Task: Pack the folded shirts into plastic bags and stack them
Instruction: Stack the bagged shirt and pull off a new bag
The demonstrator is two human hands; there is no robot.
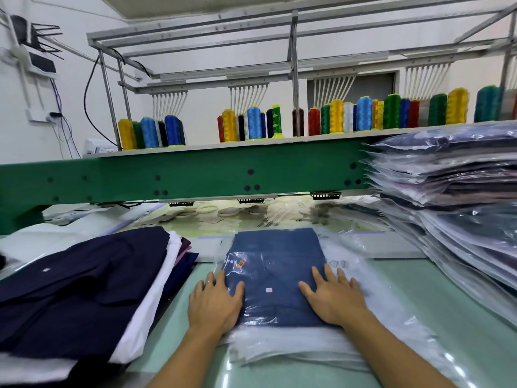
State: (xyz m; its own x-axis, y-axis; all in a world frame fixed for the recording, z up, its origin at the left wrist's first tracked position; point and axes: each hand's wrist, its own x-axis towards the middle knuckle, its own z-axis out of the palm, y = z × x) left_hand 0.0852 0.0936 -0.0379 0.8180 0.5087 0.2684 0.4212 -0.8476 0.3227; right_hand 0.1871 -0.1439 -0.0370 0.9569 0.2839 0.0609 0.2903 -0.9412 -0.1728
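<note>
A folded blue shirt lies in front of me inside a clear plastic bag, on top of several empty bags. My left hand presses flat on the shirt's left edge, fingers straight. My right hand lies flat on its right side. A pile of folded unbagged shirts, dark navy on top with white and maroon below, sits to the left. A tall stack of bagged shirts stands at the right.
A green embroidery machine beam crosses the table behind the shirt, with coloured thread cones on the shelf above. Loose plastic and paper lie under the beam. The pale green table shows between the piles.
</note>
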